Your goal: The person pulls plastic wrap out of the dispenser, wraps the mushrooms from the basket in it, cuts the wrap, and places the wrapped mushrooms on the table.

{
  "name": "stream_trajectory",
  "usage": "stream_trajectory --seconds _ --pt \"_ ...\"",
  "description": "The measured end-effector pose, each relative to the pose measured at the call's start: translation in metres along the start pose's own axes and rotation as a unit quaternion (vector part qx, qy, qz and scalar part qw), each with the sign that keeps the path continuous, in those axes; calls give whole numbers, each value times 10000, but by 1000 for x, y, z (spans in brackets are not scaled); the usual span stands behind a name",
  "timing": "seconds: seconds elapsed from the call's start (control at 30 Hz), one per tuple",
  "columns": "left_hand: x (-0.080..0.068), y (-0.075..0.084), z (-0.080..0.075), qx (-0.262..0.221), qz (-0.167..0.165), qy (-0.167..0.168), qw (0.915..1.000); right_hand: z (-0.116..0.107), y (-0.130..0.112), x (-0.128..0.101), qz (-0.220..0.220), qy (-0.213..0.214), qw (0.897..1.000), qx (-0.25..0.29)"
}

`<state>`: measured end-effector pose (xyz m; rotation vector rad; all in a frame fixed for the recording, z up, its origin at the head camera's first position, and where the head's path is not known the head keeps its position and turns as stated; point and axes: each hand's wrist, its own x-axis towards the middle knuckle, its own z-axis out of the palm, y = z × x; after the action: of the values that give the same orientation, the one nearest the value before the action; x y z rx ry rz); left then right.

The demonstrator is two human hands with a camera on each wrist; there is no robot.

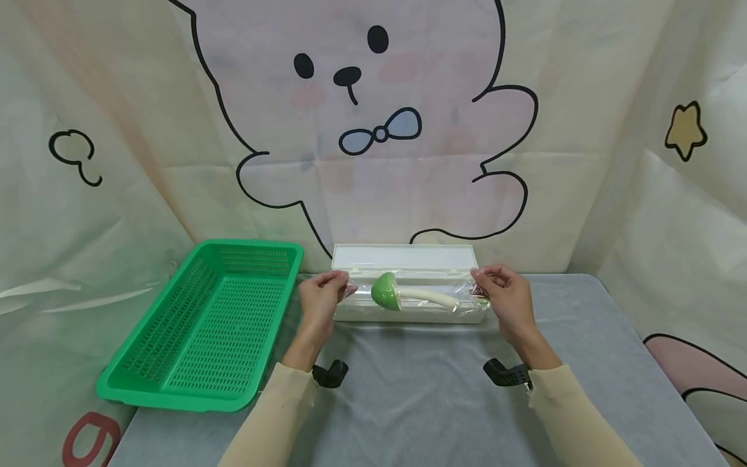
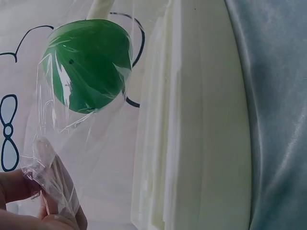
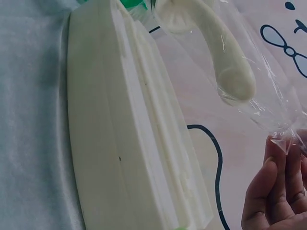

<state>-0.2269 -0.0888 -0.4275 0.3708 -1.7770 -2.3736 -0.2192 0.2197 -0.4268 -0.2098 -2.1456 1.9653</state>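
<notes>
Head view | left hand (image 1: 320, 298) and right hand (image 1: 506, 297) each pinch 1 end of cling film (image 1: 467, 295) | wrapped ladle (image 1: 408, 295) suspended between them, long axis left-right, bowl nearer left hand, above white dispenser box (image 1: 403, 259).

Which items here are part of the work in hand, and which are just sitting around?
In use:
- left hand, pinching one end of the plastic wrap
- right hand, pinching the other end
- green-headed mushroom toy, inside the wrap
- white wrap box, lid open, behind the toy

Lying about:
- green basket, left on the grey table
</notes>
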Motion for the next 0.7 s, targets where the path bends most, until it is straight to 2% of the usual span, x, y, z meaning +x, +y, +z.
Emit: stream_trajectory --seconds 0.23,0.43,0.7 --pt "-2 9 3 53 79 82 9999 0 -8 -1 -58 -41 9999 84" --pt "-5 17 5 11 46 165 9999 -1 -13 -2 -102 4 9992 383" --pt "-9 25 5 163 14 59 9998 -4 -20 -6 -219 -14 9974 687"
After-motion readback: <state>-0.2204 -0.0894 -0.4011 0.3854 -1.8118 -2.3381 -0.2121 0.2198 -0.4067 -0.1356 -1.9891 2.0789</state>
